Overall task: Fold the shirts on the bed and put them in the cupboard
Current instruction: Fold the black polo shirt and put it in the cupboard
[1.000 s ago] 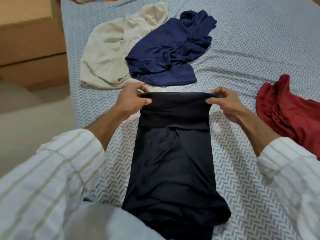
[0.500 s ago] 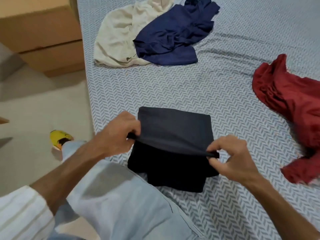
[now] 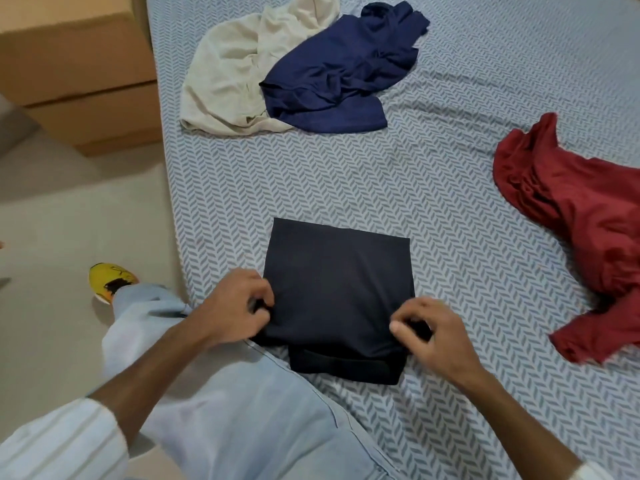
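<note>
A black shirt (image 3: 337,282) lies folded into a rough square near the bed's front edge. My left hand (image 3: 235,306) pinches its near left corner. My right hand (image 3: 429,332) pinches its near right corner, with the fingers curled on the cloth. A navy shirt (image 3: 341,71) lies crumpled at the back, partly on top of a cream shirt (image 3: 225,74). A red shirt (image 3: 585,223) is bunched at the right side of the bed.
The bed (image 3: 433,188) has a blue-grey herringbone sheet. My knee in light trousers (image 3: 242,410) rests against its front edge. Cardboard boxes (image 3: 76,67) stand on the floor at the left. A yellow shoe (image 3: 110,280) is on the floor.
Both hands have pulled the far end of the black shirt towards me and laid it down, folding the shirt over into a square.
</note>
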